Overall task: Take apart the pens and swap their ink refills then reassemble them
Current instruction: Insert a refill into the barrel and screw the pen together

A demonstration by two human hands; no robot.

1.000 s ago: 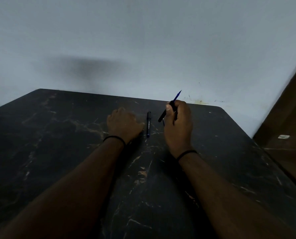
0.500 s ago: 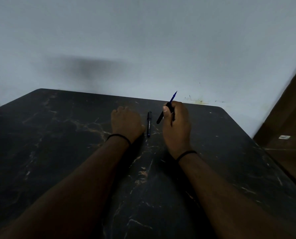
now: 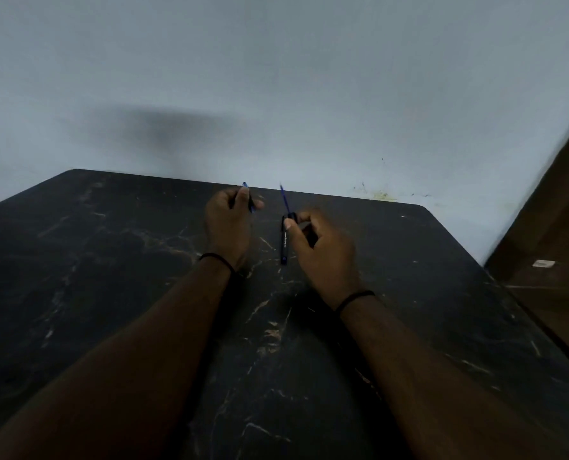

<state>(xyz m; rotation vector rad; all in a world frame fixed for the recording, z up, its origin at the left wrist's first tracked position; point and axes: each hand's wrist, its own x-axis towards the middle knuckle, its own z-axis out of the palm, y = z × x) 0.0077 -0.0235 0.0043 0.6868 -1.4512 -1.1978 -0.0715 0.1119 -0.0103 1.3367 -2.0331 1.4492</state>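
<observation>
1. Head view: my left hand (image 3: 228, 224) sits at 11 o'clock from frame centre, grip curled round a small blue-tipped pen part (image 3: 247, 194) that pokes out toward 12.
2. My right hand (image 3: 323, 250) is at 1 o'clock, grip pinching a blue refill (image 3: 284, 200) with a black collar, tip tilted toward 12.
3. A dark pen (image 3: 284, 242) lies on the desk (image 3: 110, 260) between my hands, running 12 to 6.
4. Black bands on both wrists.
</observation>
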